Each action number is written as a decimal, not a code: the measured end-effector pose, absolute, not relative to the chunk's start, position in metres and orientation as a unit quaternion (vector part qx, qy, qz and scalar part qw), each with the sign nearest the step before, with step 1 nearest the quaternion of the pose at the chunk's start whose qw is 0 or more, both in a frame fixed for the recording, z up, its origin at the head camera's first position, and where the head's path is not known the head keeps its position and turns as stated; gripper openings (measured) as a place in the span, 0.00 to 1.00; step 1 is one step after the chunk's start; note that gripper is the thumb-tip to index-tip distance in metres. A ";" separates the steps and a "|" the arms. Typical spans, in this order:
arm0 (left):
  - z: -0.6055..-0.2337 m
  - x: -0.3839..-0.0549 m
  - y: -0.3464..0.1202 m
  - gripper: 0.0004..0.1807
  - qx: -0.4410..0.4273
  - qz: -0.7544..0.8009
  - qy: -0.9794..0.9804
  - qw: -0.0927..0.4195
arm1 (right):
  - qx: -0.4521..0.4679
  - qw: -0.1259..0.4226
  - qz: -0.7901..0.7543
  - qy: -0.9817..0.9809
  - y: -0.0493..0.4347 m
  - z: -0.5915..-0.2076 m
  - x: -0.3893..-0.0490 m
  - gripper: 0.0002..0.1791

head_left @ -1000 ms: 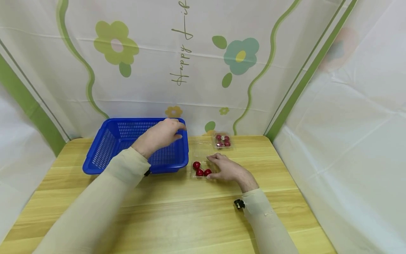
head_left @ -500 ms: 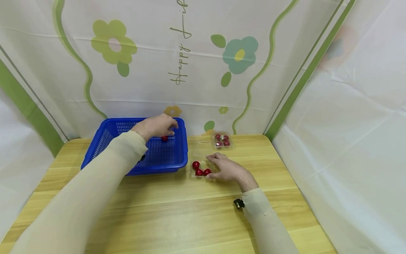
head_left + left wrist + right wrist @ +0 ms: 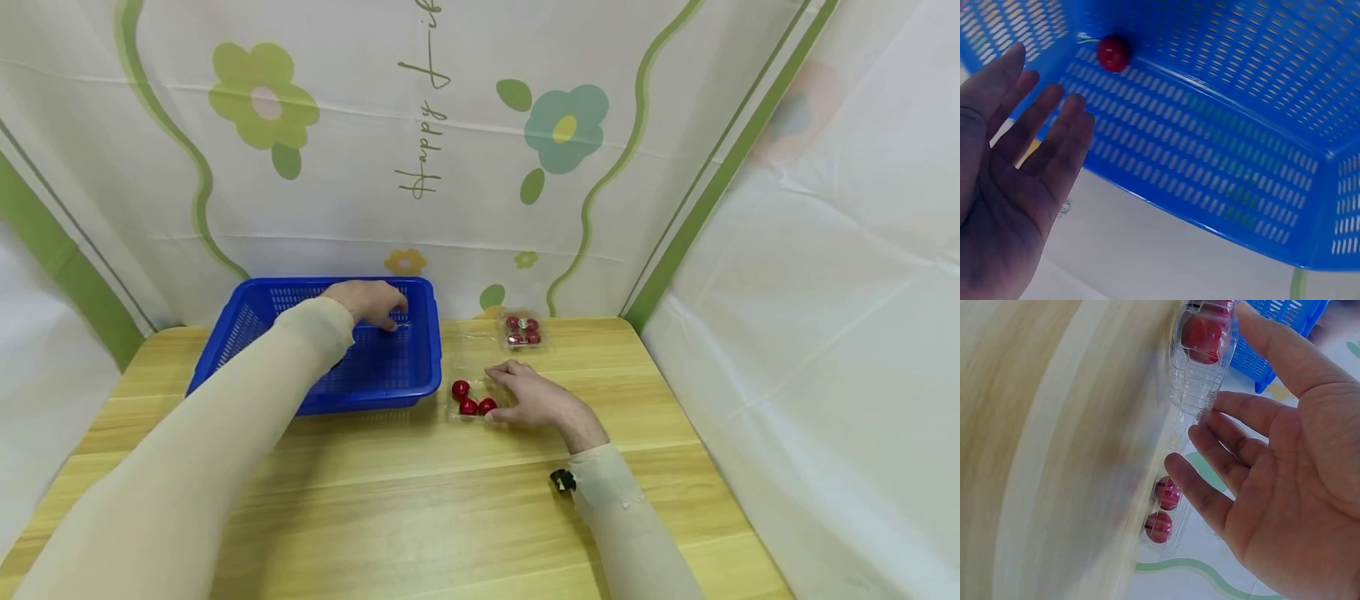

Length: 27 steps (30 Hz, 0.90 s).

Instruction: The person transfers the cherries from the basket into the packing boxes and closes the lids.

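My left hand (image 3: 369, 302) is inside the blue plastic basket (image 3: 433, 358), near its back right part. In the left wrist view its fingers (image 3: 1072, 140) are spread and loosely straight, holding nothing. A red cherry (image 3: 1113, 54) with a thin stem lies in a corner of the basket, apart from the fingertips; in the head view the hand hides it. My right hand (image 3: 534, 398) holds an open clear plastic box (image 3: 1194, 390) at its right side, thumb at the near corner and fingers farther back. Three red cherries (image 3: 468, 407) sit in this box, its lid (image 3: 474, 352) folded back.
Behind the open box stands a second clear box (image 3: 522, 331) with several cherries inside, apparently closed. The wooden table (image 3: 420, 517) meets a printed cloth (image 3: 465, 167) at the back and plain white cloth at the sides.
My left hand has moved left and down into the basket and let go of a cherry, briefly visible beneath it half a second ago. The right hand and open box have stayed put.
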State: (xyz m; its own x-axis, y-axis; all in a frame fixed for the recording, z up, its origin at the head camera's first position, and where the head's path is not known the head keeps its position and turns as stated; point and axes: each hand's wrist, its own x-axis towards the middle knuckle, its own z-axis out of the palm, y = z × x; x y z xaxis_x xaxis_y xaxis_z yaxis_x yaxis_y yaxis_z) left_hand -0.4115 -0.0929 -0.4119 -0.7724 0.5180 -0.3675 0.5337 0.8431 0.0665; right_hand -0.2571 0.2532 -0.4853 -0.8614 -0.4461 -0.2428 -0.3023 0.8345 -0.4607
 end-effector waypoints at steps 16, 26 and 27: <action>-0.398 -0.383 -0.090 0.24 0.270 -0.078 0.930 0.239 | -0.198 0.172 -0.209 0.942 0.253 -0.485 -0.258 0.52; -0.436 -0.418 -0.095 0.20 0.275 -0.092 0.929 0.231 | -0.199 0.171 -0.204 0.943 0.253 -0.487 -0.258 0.53; -0.445 -0.425 -0.097 0.20 0.279 -0.095 0.928 0.227 | -0.199 0.171 -0.204 0.943 0.253 -0.486 -0.258 0.53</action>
State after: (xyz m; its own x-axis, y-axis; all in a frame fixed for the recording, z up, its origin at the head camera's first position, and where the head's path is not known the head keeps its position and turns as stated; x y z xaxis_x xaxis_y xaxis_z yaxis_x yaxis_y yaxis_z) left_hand -0.4252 -0.0975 -0.4446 -0.7414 0.4741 -0.4750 0.5607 0.8265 -0.0502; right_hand -0.2585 0.2530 -0.4865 -0.8622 -0.4458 -0.2406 -0.3068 0.8375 -0.4522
